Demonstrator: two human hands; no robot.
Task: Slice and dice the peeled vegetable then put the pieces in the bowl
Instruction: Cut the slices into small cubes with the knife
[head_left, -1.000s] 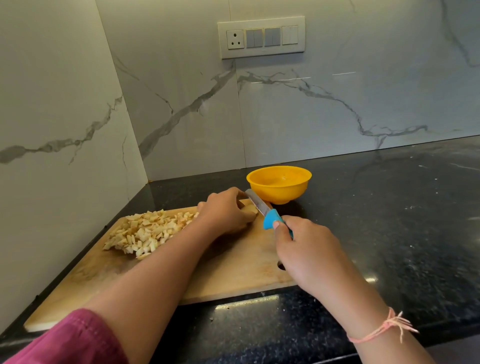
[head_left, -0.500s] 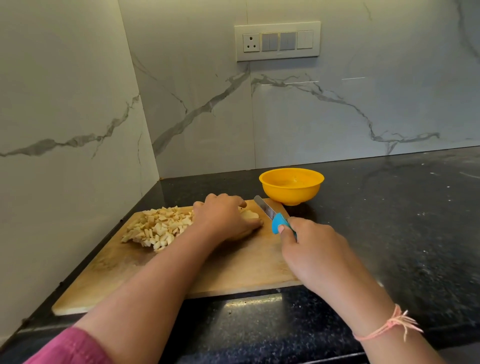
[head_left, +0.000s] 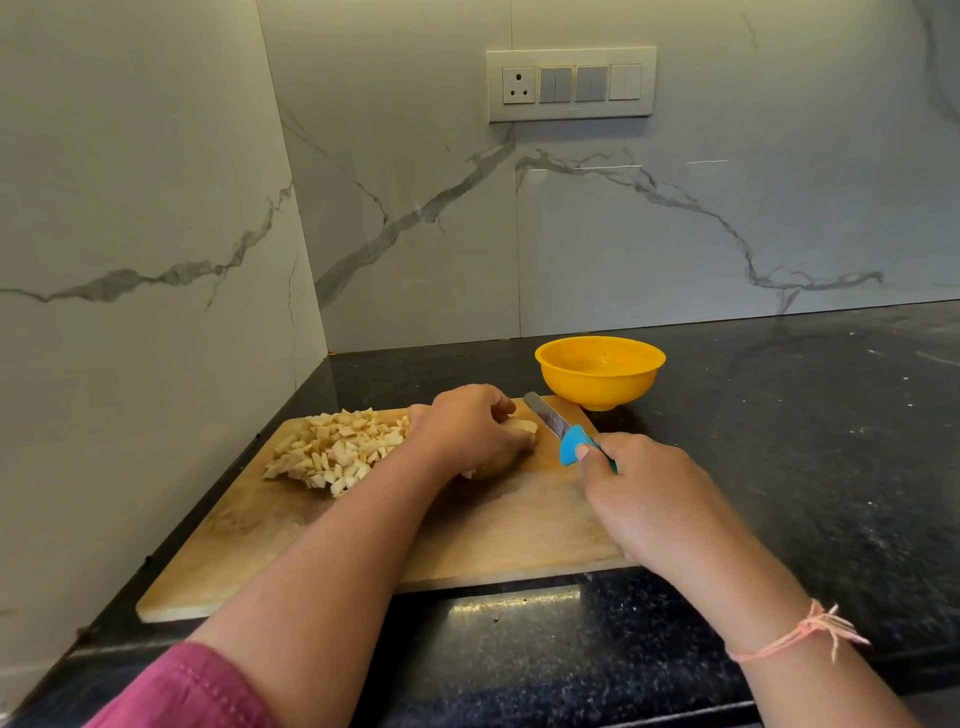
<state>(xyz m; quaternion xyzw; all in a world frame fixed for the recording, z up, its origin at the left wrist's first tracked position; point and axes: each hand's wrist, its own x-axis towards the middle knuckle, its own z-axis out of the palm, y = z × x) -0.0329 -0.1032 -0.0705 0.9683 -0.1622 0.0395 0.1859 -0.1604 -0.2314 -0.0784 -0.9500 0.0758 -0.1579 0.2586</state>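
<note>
A wooden cutting board (head_left: 524, 525) lies on the black counter in the corner. A heap of pale diced pieces (head_left: 335, 449) covers its far left part. My left hand (head_left: 470, 428) curls over the remaining piece of peeled vegetable (head_left: 522, 426), which shows only at the fingertips. My right hand (head_left: 647, 499) grips the blue handle of a knife (head_left: 558, 428). Its blade sits just to the right of the vegetable piece, pointing away from me. The yellow bowl (head_left: 600, 371) stands just beyond the board's far right corner, with no pieces visible inside.
Marble walls close the corner on the left and behind. A switch panel (head_left: 571, 83) is mounted on the back wall. The black counter (head_left: 805, 441) stretches to the right of the board and bowl.
The view has shifted, so everything sits further right and lower in frame. Both hands keep their holds, and the blade stays beside the vegetable piece.
</note>
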